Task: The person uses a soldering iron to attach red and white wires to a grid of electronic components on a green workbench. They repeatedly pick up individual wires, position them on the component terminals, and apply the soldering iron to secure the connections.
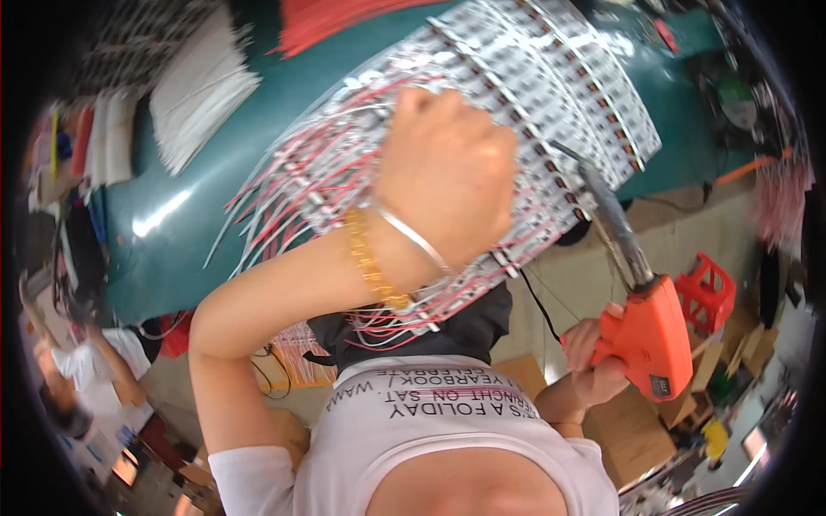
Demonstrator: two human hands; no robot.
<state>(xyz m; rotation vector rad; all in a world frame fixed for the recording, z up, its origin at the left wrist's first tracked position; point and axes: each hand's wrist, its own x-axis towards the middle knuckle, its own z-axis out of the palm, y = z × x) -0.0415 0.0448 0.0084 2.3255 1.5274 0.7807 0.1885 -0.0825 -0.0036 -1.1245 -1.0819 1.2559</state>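
My left hand (447,172) is curled closed over a panel of white circuit boards (551,77). The back of the hand faces up, so whatever its fingers grip is hidden. A silver bangle and a yellow band circle that wrist. Around the hand, red and white wires (301,176) fan out from the panel's left and near sides. My right hand (592,353) grips the handle of an orange soldering gun (658,335). Its long metal nose points up and left, with the tip over the rows of boards, right of my left hand.
The panel lies on a green tabletop (172,249). Farther back are bundles of white wires (202,95) and red wires (344,21). A red plastic crate (710,292) and cardboard boxes (632,434) stand at the right. Another person (107,361) sits at the far left.
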